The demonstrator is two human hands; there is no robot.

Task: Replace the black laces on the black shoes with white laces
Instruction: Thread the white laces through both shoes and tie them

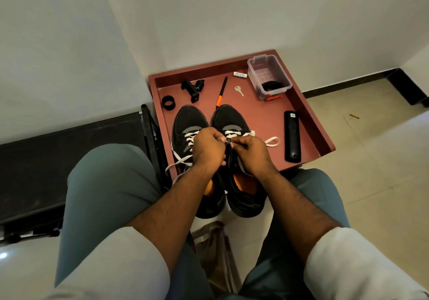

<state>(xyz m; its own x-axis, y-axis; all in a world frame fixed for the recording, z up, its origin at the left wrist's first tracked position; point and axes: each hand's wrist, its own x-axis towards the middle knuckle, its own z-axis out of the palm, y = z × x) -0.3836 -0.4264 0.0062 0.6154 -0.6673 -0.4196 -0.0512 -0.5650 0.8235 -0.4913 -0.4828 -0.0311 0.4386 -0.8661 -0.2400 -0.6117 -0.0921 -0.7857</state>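
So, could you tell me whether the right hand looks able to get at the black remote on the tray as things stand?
Probably yes. The remote lies flat on the tray just beyond the right hand, with only a loop of white lace between them. But that hand pinches the lace now and must let go first.

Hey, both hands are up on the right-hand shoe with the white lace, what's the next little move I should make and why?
Probably pull the pinched lace end through the eyelet and snug it. Both the left hand and right hand pinch at the right shoe, which shows few white crossings, and a slack loop of white lace lies on the red tray.
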